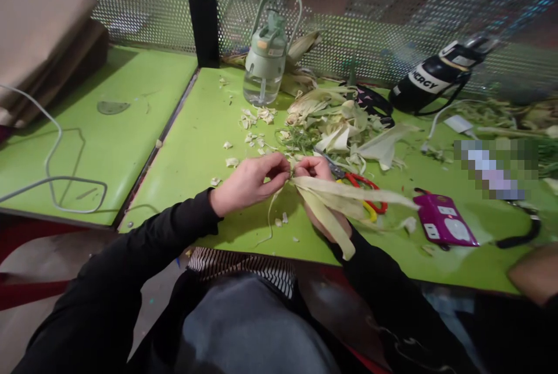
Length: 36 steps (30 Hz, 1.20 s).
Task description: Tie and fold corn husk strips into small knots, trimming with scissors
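Observation:
My left hand (pixel 250 182) pinches one end of a bundle of pale corn-husk strips (pixel 344 196) over the green table (pixel 192 147). Right beside it, my right hand (pixel 314 169) is closed round the same end, and the strips fan out to the right and down across my right wrist. Both hands touch at the bundle's gathered tip. Red- and yellow-handled scissors (pixel 370 196) lie just behind the strips.
A heap of husks (pixel 337 121) and small scraps (pixel 257 115) lies beyond my hands. A green water jug (pixel 267 54), a black bottle (pixel 436 77), a purple power strip (pixel 442 220), a black stand (pixel 204 31) and a white cable (pixel 52 147) are also here. Another person's hand (pixel 534 272) shows at the right edge.

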Each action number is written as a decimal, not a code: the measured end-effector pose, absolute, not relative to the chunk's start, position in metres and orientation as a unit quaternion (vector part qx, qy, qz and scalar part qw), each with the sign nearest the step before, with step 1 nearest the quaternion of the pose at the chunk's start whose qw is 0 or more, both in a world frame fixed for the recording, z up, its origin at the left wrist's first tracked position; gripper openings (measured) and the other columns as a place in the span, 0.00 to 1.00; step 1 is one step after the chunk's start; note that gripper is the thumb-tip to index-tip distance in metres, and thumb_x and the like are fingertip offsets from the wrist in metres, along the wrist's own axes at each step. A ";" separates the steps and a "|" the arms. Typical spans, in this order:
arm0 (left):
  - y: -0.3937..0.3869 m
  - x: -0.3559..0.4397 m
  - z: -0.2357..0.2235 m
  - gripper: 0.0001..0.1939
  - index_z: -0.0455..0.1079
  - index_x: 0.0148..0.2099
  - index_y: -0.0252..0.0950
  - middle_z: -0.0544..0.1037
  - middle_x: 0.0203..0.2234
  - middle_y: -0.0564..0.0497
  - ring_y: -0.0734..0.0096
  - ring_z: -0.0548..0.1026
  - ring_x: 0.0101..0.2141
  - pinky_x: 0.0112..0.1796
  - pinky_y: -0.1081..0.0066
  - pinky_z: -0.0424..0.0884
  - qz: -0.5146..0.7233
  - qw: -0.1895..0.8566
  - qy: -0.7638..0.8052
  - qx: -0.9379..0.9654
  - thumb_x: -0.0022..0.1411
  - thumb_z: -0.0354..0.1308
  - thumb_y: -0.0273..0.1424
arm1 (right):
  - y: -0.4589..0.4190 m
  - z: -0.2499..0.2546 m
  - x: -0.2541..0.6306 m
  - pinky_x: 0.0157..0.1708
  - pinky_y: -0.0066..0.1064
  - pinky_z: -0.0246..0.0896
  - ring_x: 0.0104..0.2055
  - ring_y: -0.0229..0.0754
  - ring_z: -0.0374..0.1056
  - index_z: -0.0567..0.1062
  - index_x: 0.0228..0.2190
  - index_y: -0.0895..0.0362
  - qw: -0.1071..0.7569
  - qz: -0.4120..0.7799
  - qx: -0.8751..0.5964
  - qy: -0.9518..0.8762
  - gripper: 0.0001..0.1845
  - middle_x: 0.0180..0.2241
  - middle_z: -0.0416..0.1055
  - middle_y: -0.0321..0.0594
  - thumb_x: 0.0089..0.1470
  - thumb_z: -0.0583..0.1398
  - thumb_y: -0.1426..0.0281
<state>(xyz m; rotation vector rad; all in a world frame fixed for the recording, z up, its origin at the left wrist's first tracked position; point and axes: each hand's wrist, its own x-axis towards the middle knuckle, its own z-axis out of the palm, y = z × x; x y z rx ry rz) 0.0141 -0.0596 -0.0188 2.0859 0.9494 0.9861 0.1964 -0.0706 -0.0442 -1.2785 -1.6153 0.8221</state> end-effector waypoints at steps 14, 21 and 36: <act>-0.060 0.001 -0.016 0.05 0.69 0.40 0.33 0.79 0.38 0.43 0.66 0.78 0.38 0.37 0.67 0.75 0.333 0.138 0.319 0.877 0.66 0.52 0.27 | -0.080 -0.026 0.198 0.39 0.35 0.66 0.37 0.40 0.68 0.67 0.38 0.51 0.396 0.292 -0.434 -0.755 0.10 0.35 0.70 0.37 0.67 0.54 0.59; -0.061 0.005 -0.019 0.03 0.69 0.40 0.33 0.78 0.33 0.48 0.70 0.76 0.32 0.32 0.71 0.72 0.354 0.129 0.307 0.874 0.66 0.54 0.26 | -0.086 -0.031 0.197 0.25 0.31 0.53 0.26 0.35 0.58 0.68 0.37 0.52 0.436 0.305 -0.449 -0.718 0.09 0.27 0.64 0.32 0.64 0.58 0.60; -0.065 0.010 -0.023 0.03 0.66 0.43 0.36 0.82 0.38 0.50 0.76 0.81 0.38 0.39 0.75 0.77 0.446 0.086 0.271 0.849 0.71 0.52 0.25 | -0.087 -0.028 0.195 0.16 0.26 0.39 0.17 0.31 0.44 0.70 0.36 0.49 0.476 0.563 -0.422 -0.528 0.16 0.18 0.53 0.23 0.54 0.67 0.55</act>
